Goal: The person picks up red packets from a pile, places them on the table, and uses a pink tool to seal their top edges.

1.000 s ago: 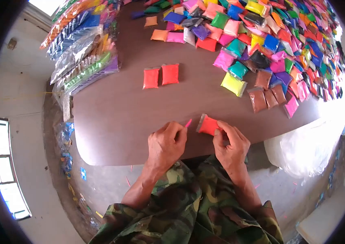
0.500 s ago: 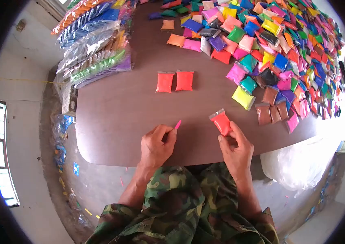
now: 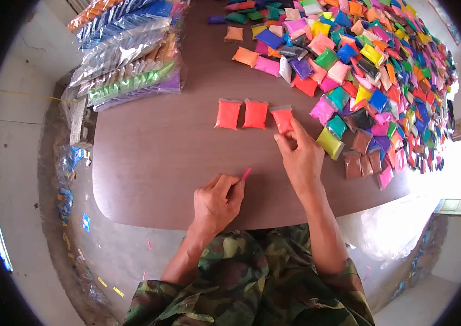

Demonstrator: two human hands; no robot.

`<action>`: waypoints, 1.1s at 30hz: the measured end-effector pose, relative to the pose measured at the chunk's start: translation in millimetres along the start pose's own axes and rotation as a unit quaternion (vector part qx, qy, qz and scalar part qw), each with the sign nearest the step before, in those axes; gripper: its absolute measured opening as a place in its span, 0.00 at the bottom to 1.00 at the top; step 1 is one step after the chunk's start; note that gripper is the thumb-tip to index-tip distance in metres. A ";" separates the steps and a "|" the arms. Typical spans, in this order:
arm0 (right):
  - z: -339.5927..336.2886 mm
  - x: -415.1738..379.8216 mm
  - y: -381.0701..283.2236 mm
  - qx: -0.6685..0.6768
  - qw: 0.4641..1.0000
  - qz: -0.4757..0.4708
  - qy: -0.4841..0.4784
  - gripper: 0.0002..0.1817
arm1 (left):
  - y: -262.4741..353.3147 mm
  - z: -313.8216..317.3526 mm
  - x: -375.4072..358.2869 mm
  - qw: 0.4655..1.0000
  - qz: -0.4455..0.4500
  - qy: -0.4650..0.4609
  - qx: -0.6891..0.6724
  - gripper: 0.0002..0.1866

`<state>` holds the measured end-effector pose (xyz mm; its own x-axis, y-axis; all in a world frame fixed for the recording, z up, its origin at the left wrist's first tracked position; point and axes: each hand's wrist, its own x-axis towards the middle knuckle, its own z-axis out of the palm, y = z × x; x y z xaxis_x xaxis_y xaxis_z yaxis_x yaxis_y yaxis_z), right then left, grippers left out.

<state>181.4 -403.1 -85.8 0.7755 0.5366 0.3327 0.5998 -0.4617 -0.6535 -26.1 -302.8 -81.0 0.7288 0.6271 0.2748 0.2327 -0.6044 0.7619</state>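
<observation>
My right hand (image 3: 299, 152) reaches forward over the brown table (image 3: 154, 157) and grips a red-orange packet (image 3: 282, 118), setting it just right of two matching red-orange packets (image 3: 241, 114) that lie side by side. My left hand (image 3: 218, 202) rests near the table's front edge, fingers closed on a small pink stick (image 3: 246, 174) whose tip pokes out.
A large heap of coloured packets (image 3: 382, 60) covers the table's right and far side. Long clear bags of sorted packets (image 3: 127, 54) lie at the far left. A clear plastic bag (image 3: 388, 228) hangs below the table's right edge. Scraps litter the floor at the left.
My right hand has carried the red-orange packet from the table's front edge forward, up to the two packets lying in a row. The left hand stayed near the front edge.
</observation>
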 end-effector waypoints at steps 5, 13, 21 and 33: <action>6.7 10.5 -0.3 -0.056 0.998 -0.019 -0.019 0.27 | -2.3 1.6 0.2 1.000 0.003 0.007 -0.014 0.06; -20.4 18.1 -8.6 -0.146 0.974 -0.173 0.003 0.24 | -2.5 -0.1 1.1 1.000 -0.005 0.002 -0.026 0.05; 2.7 32.6 14.3 -0.102 0.971 -0.211 -0.037 0.23 | 1.5 -6.4 7.5 0.996 -0.019 0.049 -0.071 0.04; 8.1 29.4 12.0 -0.084 0.978 -0.190 -0.013 0.23 | -27.9 17.4 117.0 0.986 0.091 0.095 0.104 0.05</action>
<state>209.8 -387.1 -89.4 0.4860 0.7092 0.5107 0.8695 -0.3333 -0.3646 63.9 -221.1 -80.3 0.6415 0.5674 0.5163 0.2499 -0.7909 0.5586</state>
